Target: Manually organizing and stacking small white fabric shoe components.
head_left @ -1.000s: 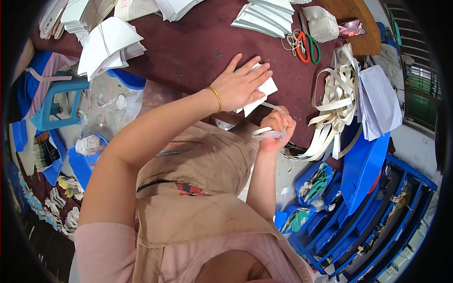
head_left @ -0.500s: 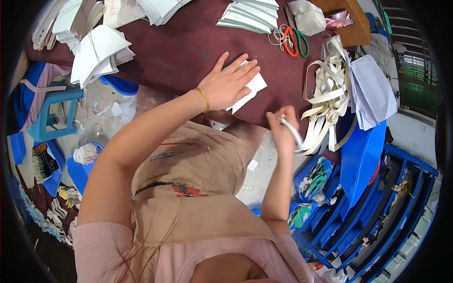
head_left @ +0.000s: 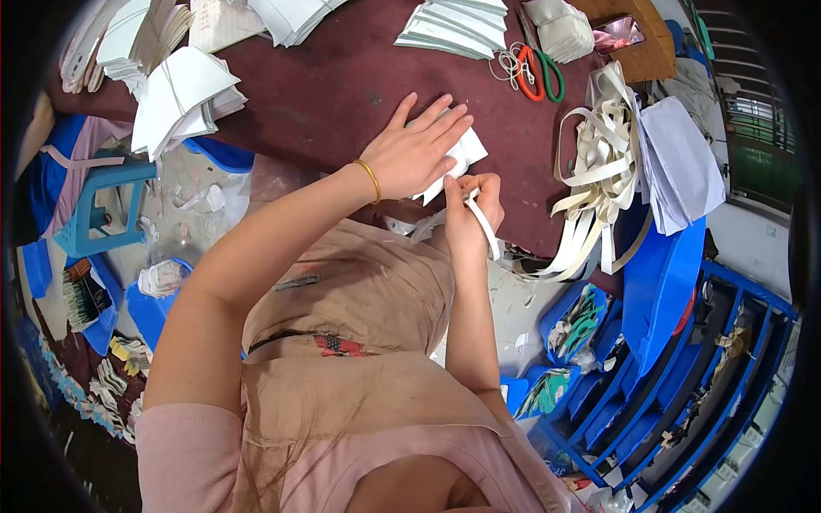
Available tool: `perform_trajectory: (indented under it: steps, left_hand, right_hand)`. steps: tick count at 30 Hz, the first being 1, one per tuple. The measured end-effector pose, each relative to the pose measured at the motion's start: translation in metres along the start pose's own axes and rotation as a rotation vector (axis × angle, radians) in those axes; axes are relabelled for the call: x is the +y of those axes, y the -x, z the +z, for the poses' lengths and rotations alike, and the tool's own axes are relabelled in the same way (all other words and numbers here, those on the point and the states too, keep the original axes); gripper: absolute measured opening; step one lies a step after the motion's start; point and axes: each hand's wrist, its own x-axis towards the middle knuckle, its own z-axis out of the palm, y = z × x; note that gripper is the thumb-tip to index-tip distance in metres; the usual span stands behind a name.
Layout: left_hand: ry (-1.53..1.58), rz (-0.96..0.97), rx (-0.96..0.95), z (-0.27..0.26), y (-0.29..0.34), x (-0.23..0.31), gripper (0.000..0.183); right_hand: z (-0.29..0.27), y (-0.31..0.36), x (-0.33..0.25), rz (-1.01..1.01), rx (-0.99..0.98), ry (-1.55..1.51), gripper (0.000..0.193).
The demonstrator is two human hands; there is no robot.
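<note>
My left hand (head_left: 416, 154) lies flat with fingers spread, pressing a small stack of white pieces (head_left: 464, 154) onto the dark red tabletop (head_left: 325, 111) near its front edge. Beside it, my right hand (head_left: 475, 209) is closed round a narrow white strip (head_left: 484, 224), and its fingertips are at the lower corner of the white pieces. A loop of the strip hangs from the fist. To the right, a tangled bunch of cream strips (head_left: 605, 162) drapes over the table edge.
Orange and green-handled scissors (head_left: 540, 75) lie at the back right beside string. White stacks (head_left: 453, 30) sit along the far side, with another tied stack (head_left: 184, 98) at left. Folded pale cloth (head_left: 680, 162) hangs right, above a blue rack (head_left: 667, 393). A teal stool (head_left: 107, 205) stands left.
My right hand has moved left with the strip, from beside the cream bunch to the corner of the white pieces. My left hand stays in place.
</note>
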Motion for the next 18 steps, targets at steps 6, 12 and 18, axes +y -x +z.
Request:
perform_trajectory:
  steps: [6, 12, 18]
  left_hand:
    - [-0.013, -0.011, -0.003, 0.0, 0.0, -0.001, 0.057]
    - [-0.027, -0.009, 0.021, 0.001, 0.001, -0.001, 0.057]
    - [-0.031, -0.006, 0.014, 0.001, 0.0, 0.0, 0.057]
  right_hand:
    - [0.005, 0.004, -0.001, -0.13, 0.069, 0.126, 0.026]
    - [0.007, 0.005, -0.002, -0.087, 0.073, 0.09, 0.025]
    - [0.001, -0.006, 0.008, 0.07, -0.005, 0.006, 0.025]
